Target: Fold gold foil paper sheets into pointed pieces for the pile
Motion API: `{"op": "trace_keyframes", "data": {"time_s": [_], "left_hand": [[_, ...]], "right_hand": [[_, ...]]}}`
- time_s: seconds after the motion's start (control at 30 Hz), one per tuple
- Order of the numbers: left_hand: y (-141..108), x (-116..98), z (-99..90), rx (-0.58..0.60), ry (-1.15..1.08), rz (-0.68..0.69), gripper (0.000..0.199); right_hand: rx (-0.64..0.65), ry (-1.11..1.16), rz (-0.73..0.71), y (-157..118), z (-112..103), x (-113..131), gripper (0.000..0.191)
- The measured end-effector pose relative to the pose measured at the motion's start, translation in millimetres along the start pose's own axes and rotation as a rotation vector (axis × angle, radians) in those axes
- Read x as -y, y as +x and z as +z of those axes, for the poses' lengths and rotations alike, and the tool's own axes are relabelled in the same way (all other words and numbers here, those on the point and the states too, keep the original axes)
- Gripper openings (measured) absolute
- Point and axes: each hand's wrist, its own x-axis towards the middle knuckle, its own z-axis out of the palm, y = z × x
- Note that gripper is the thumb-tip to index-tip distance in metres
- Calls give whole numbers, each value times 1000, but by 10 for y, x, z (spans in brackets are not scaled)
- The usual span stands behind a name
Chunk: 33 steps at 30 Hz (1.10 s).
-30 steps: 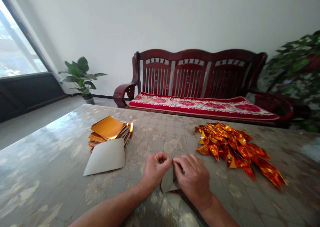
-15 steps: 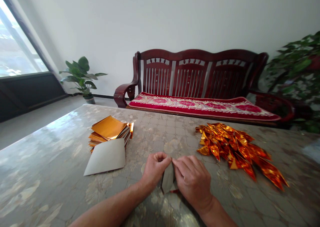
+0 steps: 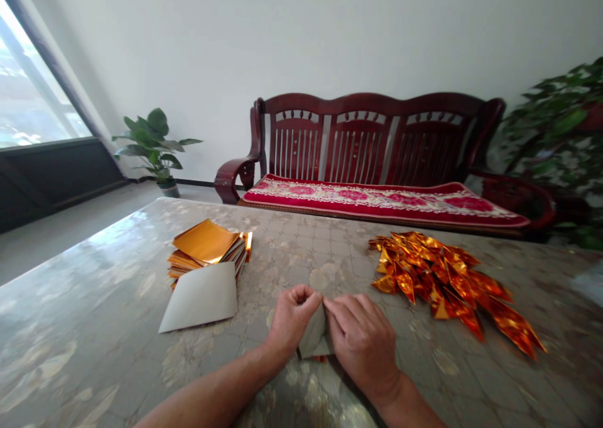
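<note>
Between my hands, low in the middle of the view, is a sheet of foil paper (image 3: pixel 315 339), its grey backing facing me and a sliver of orange at its lower edge. My left hand (image 3: pixel 294 318) pinches its top with thumb and curled fingers. Right beside it, my right hand (image 3: pixel 362 340) pinches the same top edge, and the two thumbs almost meet. Part of the paper is hidden behind the fingers. To the left lies a stack of gold foil paper (image 3: pixel 206 241), with one grey-backed sheet (image 3: pixel 200 297) leaning at its front.
A pile of folded orange foil pieces (image 3: pixel 443 277) spreads over the right of the patterned table (image 3: pixel 292 239). Behind the table stands a dark red wooden bench (image 3: pixel 362 139) with a floral cushion (image 3: pixel 377 198). Potted plants (image 3: pixel 153 139) flank it.
The foil paper between my hands has turned slightly, and its lower part now looks wider and flatter. Both hands stay nearly in place, still pinching the top.
</note>
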Motion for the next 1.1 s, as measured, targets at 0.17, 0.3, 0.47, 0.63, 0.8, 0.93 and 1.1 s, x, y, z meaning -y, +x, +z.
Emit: {"op": "trace_keyframes", "data": {"time_s": [0.17, 0.3, 0.47, 0.63, 0.8, 0.93, 1.1], "left_hand": [[-6, 1, 22, 38, -46, -8, 22], [-18, -32, 24, 82, -42, -10, 19], [2, 3, -12, 104, 69, 62, 14], [25, 59, -50, 138, 206, 125, 14], [7, 11, -57, 124, 302, 174, 16], [-21, -42, -54, 106, 346, 182, 17], [-30, -54, -45, 71, 346, 163, 17]], "right_hand": [[-13, 127, 106, -6, 30, -69, 14], [0, 140, 134, -6, 38, -108, 14], [16, 134, 146, -8, 46, -118, 14], [33, 147, 164, -9, 40, -122, 15], [30, 145, 164, -8, 38, -121, 15], [15, 152, 164, -19, 51, -128, 13], [-7, 151, 150, -23, 45, -123, 13]]}}
